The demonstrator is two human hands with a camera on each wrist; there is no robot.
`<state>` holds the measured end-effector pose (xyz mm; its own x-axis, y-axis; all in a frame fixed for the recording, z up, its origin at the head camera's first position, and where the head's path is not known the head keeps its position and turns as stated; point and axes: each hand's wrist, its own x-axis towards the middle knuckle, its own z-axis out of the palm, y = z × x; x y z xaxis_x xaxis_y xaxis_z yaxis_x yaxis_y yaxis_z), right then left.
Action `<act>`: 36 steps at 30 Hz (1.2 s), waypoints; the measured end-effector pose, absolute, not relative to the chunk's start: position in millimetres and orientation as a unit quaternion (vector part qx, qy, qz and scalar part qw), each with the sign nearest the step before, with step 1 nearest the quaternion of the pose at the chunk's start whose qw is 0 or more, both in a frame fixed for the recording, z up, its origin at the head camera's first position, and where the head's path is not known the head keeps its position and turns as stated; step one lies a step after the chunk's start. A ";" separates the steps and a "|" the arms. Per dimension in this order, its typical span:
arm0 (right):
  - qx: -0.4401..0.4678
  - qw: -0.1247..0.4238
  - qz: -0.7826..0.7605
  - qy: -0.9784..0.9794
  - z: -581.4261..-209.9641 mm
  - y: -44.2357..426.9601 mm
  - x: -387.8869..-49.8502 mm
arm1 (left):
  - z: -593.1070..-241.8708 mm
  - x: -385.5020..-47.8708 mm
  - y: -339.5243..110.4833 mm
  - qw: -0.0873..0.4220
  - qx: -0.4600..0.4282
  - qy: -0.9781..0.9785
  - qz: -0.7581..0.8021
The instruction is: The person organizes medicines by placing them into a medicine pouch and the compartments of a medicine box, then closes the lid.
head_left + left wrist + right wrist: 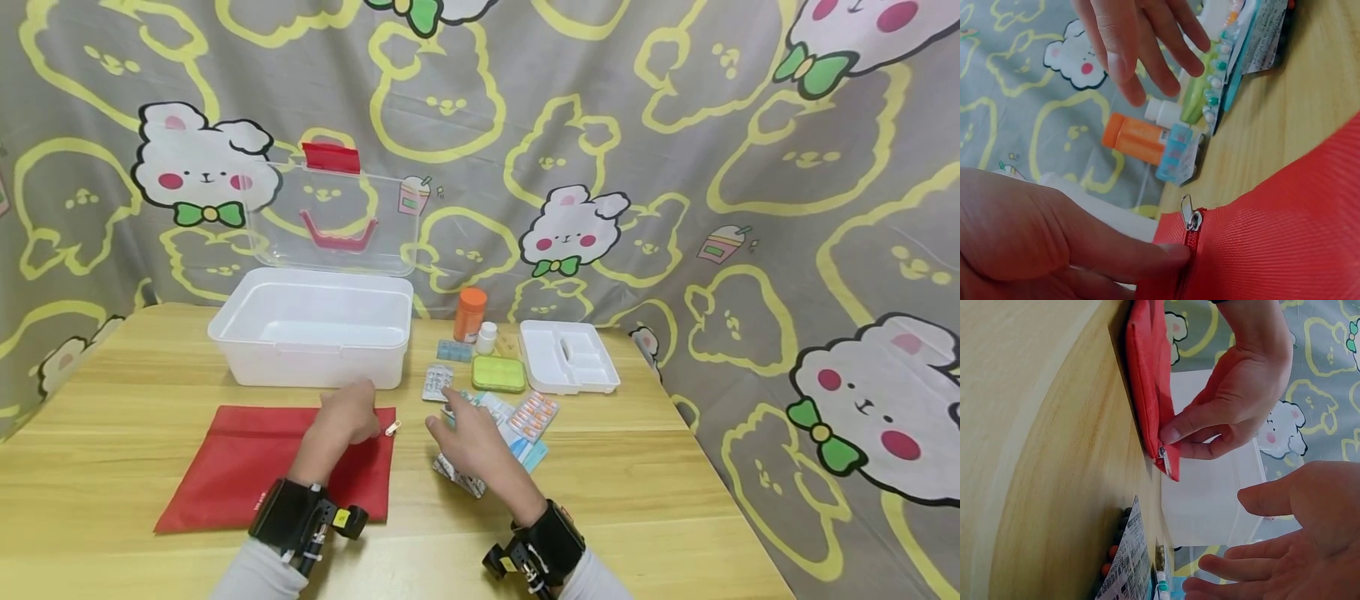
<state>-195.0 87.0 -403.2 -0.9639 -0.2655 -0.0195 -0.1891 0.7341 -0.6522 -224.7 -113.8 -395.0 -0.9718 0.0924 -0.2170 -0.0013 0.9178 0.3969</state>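
Observation:
A flat red zip pouch [240,467] lies on the table at the left. My left hand [341,421] pinches its top edge near the corner, thumb beside the metal zipper pull [1192,220]. The zip looks closed at that end. My right hand [480,442], fingers spread and holding nothing, hovers over a loose pile of blister packs. Among them are an orange-capsule blister pack [534,416] and a dark-and-silver blister pack [457,477], partly hidden by the hand. A silver blister pack [437,382] lies just past its fingertips.
Behind the pouch stands a white box [315,367], its clear lid raised. Farther right are an orange bottle [470,315], a small white bottle [487,339], a blue pill case [454,351], a green pill case [498,375] and a white compartment tray [538,354]. A patterned curtain hangs behind.

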 end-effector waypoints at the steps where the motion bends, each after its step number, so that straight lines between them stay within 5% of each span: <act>1: -0.122 0.054 -0.343 0.930 -403.3 87.0 -195.1 | -393.6 -224.1 -113.5 0.109 0.028 0.974 0.196; 14: -0.129 0.039 -0.352 0.926 -401.2 86.7 -194.8 | -376.9 -213.3 -105.5 -0.024 0.058 0.966 0.253; 36: -0.165 0.148 -0.549 0.806 -400.5 89.5 -195.3 | -351.1 -196.5 -88.0 -0.074 0.083 0.960 0.258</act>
<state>-195.3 89.5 -400.5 -0.9017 -0.4286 -0.0569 -0.1036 0.3420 -0.9340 -196.5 -88.0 -351.1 -0.9751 0.1211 0.1858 0.1980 0.8529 0.4830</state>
